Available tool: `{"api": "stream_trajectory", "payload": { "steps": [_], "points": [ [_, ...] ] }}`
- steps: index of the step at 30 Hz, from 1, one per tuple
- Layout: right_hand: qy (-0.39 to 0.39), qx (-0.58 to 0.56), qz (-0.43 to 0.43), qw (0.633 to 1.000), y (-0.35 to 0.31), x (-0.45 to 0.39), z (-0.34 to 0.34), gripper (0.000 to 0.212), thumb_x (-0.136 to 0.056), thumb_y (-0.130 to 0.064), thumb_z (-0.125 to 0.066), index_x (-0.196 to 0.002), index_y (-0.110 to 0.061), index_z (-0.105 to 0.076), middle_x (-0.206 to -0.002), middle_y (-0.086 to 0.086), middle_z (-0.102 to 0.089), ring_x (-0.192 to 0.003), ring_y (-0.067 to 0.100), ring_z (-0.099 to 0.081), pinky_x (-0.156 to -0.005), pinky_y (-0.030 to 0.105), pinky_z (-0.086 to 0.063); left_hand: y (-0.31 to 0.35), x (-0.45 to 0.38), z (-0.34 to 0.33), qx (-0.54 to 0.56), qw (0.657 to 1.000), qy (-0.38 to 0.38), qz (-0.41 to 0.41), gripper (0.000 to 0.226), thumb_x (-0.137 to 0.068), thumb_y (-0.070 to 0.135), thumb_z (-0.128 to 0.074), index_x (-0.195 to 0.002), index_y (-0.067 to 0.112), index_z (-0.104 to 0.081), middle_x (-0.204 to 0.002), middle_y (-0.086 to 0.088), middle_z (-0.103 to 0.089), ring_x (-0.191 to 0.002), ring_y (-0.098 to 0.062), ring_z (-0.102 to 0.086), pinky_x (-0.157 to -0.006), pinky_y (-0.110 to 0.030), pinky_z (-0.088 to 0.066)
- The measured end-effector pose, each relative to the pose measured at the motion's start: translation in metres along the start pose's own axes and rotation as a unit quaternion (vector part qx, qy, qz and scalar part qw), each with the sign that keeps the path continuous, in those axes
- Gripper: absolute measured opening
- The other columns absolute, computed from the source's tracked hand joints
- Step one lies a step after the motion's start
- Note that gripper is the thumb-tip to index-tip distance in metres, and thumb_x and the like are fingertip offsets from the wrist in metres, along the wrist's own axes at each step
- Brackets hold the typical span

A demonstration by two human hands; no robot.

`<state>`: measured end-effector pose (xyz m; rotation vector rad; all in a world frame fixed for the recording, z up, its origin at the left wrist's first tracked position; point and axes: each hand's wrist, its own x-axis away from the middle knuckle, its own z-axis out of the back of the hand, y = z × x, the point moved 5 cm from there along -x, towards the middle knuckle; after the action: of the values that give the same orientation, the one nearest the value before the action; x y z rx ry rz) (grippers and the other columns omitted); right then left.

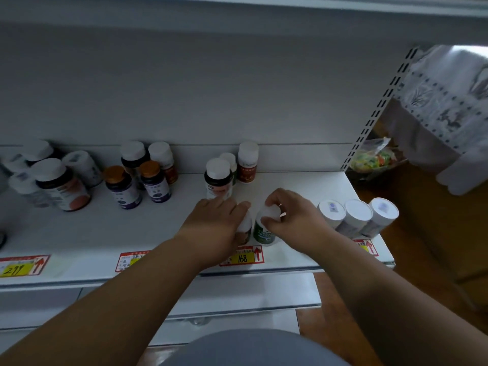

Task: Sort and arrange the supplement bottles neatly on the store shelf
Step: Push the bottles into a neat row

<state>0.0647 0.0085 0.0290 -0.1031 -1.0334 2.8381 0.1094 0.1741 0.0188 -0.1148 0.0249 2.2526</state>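
At the front of the white shelf (158,228), my left hand (214,225) covers the cap of a white bottle with an orange label (244,231). My right hand (293,220) grips the white cap of a green-labelled bottle (264,233) right beside it. Both bottles stand upright near the shelf edge, touching or nearly so. Behind them stand a white-capped bottle with a dark band (218,178), a red-labelled bottle (247,162) and a smaller one partly hidden between.
Three white-capped bottles (357,216) line the shelf's right front. Purple-labelled bottles with orange caps (122,188) and several other bottles stand at the left. Price tags (244,256) run along the front edge. A slotted upright (380,107) bounds the right side, with a lower shelf beneath.
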Motion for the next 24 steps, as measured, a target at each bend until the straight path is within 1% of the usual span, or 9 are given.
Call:
{"api": "stream_trajectory", "payload": {
  "steps": [5,9,11,13,14,16,19,22,24],
  "points": [
    [-0.014,-0.021,0.031,0.999,-0.004,-0.002,-0.008,0.027,-0.077,-0.03,-0.07,-0.098,-0.031,-0.054,-0.1,-0.009,-0.055,-0.087,0.018,-0.058,-0.079,0.041,-0.054,0.002,0.001,0.001,-0.002,1.0,0.012,-0.002,0.058,-0.08,0.042,-0.039,-0.126,0.01,-0.054,-0.101,-0.013,-0.066,-0.083,-0.034,-0.062,-0.071,-0.044,-0.049],
    [-0.02,-0.007,0.035,0.999,-0.004,-0.004,-0.009,0.027,-0.079,-0.032,-0.068,-0.1,-0.032,-0.051,-0.102,-0.009,-0.054,-0.089,0.018,-0.058,-0.081,0.04,-0.054,0.002,0.0,0.002,-0.003,1.0,0.016,-0.004,0.06,-0.078,0.042,-0.037,-0.124,0.008,-0.056,-0.099,-0.014,-0.066,-0.081,-0.034,-0.062,-0.07,-0.043,-0.049],
    [-0.016,0.0,0.034,0.999,-0.005,-0.004,-0.009,0.027,-0.081,-0.038,-0.066,-0.103,-0.033,-0.051,-0.104,-0.009,-0.054,-0.091,0.017,-0.057,-0.082,0.039,-0.053,0.001,0.0,0.002,0.009,1.0,0.018,-0.006,0.061,-0.079,0.043,-0.039,-0.125,0.007,-0.056,-0.101,-0.014,-0.066,-0.085,-0.035,-0.062,-0.073,-0.043,-0.05],
    [-0.005,-0.006,0.026,1.0,-0.006,-0.004,-0.008,0.027,-0.085,-0.042,-0.062,-0.107,-0.031,-0.052,-0.109,-0.009,-0.054,-0.096,0.015,-0.056,-0.086,0.035,-0.052,0.0,0.0,0.004,0.027,0.999,0.025,0.001,0.064,-0.081,0.047,-0.042,-0.129,0.008,-0.054,-0.109,-0.014,-0.065,-0.095,-0.034,-0.062,-0.079,-0.044,-0.05],
    [0.003,-0.012,0.023,1.0,-0.007,-0.006,-0.006,0.025,-0.088,-0.041,-0.059,-0.109,-0.029,-0.053,-0.11,-0.009,-0.054,-0.1,0.012,-0.056,-0.088,0.033,-0.05,-0.001,0.0,0.007,0.034,0.999,0.039,0.009,0.063,-0.081,0.048,-0.043,-0.13,0.009,-0.054,-0.112,-0.013,-0.064,-0.098,-0.033,-0.061,-0.081,-0.045,-0.049],
    [0.023,-0.011,0.03,0.999,-0.016,-0.016,0.0,0.02,-0.092,-0.037,-0.055,-0.11,-0.027,-0.055,-0.111,-0.009,-0.055,-0.102,0.008,-0.055,-0.089,0.032,-0.049,-0.003,0.0,0.016,0.052,0.995,0.08,0.031,0.057,-0.084,0.045,-0.043,-0.127,0.009,-0.056,-0.112,-0.012,-0.064,-0.098,-0.032,-0.06,-0.082,-0.043,-0.048],
    [0.038,0.023,0.064,0.997,-0.034,-0.045,0.009,0.019,-0.094,-0.032,-0.052,-0.111,-0.026,-0.056,-0.112,-0.005,-0.057,-0.099,0.013,-0.058,-0.083,0.032,-0.051,-0.014,0.0,0.025,0.114,0.979,0.151,0.083,0.043,-0.089,0.033,-0.04,-0.114,0.008,-0.062,-0.099,-0.011,-0.063,-0.085,-0.032,-0.057,-0.075,-0.04,-0.046],
    [0.006,0.05,0.09,0.995,-0.056,-0.078,0.001,0.03,-0.092,-0.033,-0.054,-0.12,-0.024,-0.052,-0.115,0.001,-0.055,-0.1,0.021,-0.059,-0.077,0.032,-0.049,-0.029,0.004,0.027,0.166,0.959,0.19,0.127,0.034,-0.09,0.027,-0.038,-0.104,0.007,-0.062,-0.089,-0.011,-0.061,-0.076,-0.031,-0.053,-0.068,-0.043,-0.044],
    [-0.039,0.068,0.088,0.993,-0.068,-0.094,-0.012,0.046,-0.09,-0.038,-0.059,-0.131,-0.024,-0.046,-0.124,0.005,-0.051,-0.106,0.025,-0.056,-0.08,0.03,-0.044,-0.036,0.007,0.028,0.184,0.952,0.199,0.141,0.03,-0.089,0.026,-0.038,-0.101,0.01,-0.061,-0.087,-0.009,-0.061,-0.076,-0.029,-0.054,-0.066,-0.041,-0.043]
  ]
}}
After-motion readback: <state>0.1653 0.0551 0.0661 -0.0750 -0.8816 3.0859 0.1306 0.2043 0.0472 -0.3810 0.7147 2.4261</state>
